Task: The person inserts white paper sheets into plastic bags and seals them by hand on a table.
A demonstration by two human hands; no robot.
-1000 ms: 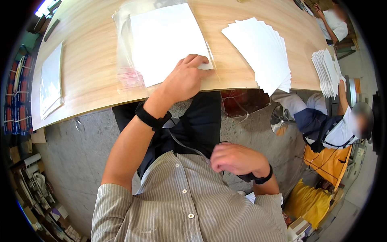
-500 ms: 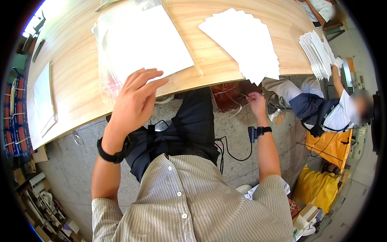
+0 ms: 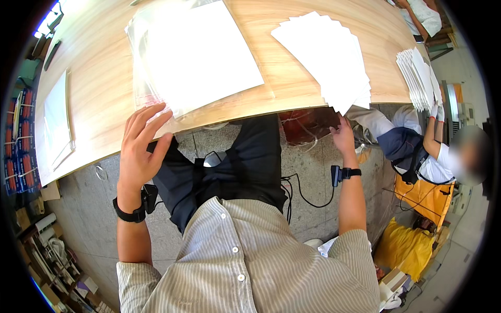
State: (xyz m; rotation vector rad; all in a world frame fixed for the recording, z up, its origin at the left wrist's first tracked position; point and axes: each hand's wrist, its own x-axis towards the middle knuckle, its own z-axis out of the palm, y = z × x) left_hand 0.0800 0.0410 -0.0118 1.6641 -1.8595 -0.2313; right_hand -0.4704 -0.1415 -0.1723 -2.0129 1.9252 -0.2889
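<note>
Left hand (image 3: 143, 146): fingers spread wide, nothing held, at the near edge of the clear sleeves (image 3: 142, 73); a careless sweep could shift them.
White sheet (image 3: 209, 57): on or inside the sleeves, unclear which; their sliding may turn it crooked.
Fanned sheets (image 3: 329, 57): corners overhang the table (image 3: 99, 88); a bump could drop some.
Right hand (image 3: 343, 137): near these corners; whether it grips, one cannot tell.

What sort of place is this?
Likely a workshop or packing room, though I can't say what kind. A large table bears fanned white sheets and clear plastic, another worker is at its right end, and tied bundles stand at left.
</note>
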